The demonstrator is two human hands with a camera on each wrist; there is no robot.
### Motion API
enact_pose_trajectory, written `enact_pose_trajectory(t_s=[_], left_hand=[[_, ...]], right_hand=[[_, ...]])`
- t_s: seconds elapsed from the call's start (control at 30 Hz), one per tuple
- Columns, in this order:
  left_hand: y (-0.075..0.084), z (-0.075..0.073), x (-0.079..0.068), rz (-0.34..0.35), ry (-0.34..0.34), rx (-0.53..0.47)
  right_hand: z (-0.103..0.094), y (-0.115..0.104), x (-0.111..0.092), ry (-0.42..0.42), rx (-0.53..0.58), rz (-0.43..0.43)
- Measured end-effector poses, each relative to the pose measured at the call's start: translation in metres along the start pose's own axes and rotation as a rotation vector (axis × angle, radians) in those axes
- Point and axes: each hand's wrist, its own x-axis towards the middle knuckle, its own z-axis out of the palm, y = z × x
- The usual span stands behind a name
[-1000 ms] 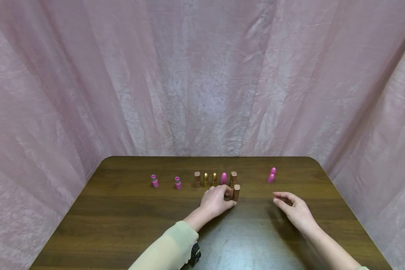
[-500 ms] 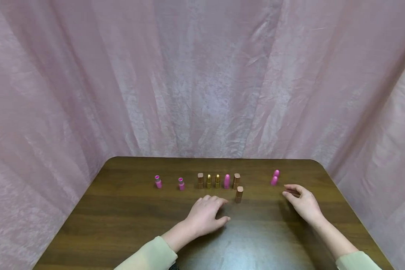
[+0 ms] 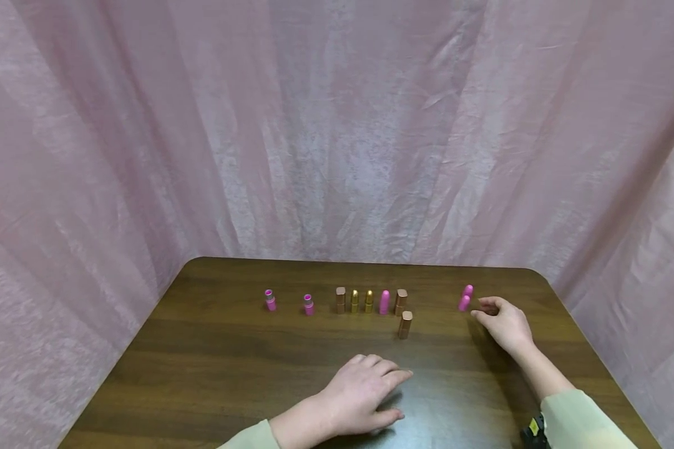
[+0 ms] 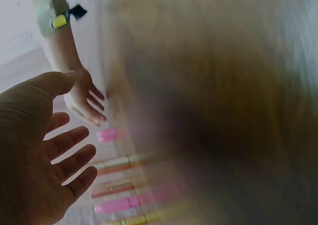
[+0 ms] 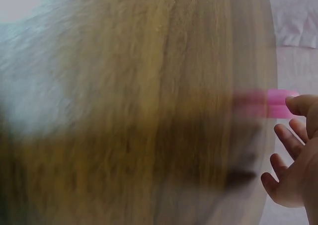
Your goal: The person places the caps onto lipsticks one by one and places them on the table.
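My left hand [image 3: 361, 394] is over the front middle of the table, fingers spread and nothing in it. Beyond it a rose-gold lipstick [image 3: 405, 325] stands upright, just in front of a row. That row holds another rose-gold lipstick [image 3: 400, 302], a pink lipstick [image 3: 384, 302], two gold lipsticks [image 3: 369, 301] and a rose-gold lipstick [image 3: 341, 300] at its left end. On the right, my right hand [image 3: 505, 323], thumb and fingers apart, is beside two bullet-shaped pink lipstick caps [image 3: 464, 303], without gripping them. The right wrist view shows these pink caps [image 5: 280, 105] past the thumb.
Two uncapped pink lipstick tubes [image 3: 309, 305] with silver collars stand apart, left of the row. All are on a dark wood table [image 3: 202, 349] with rounded far corners. A pink curtain [image 3: 337, 125] hangs behind it and at both sides.
My left hand has let go of the front rose-gold lipstick and drawn back toward me. My right hand has moved forward, closer to the pink caps. The head view has shifted slightly.
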Motion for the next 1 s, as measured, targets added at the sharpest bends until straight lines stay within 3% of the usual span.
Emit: enact_pose_trajectory(t_s=[0.2,0.63,1.0], left_hand=[[0.011,0.003,0.000,0.048,0.017,0.038],[0.015,0.011,0.003,0.015,0.009,0.030],[0.007,0.009,-0.002,-0.013,0.005,-0.023]], right_hand=[[0.010,-0.001,0.009,0.045,-0.072,-0.008],[0.026,-0.010,0.015,0.084,-0.122,0.058],[0.021,-0.015,0.010,0.198,0.005,0.013]])
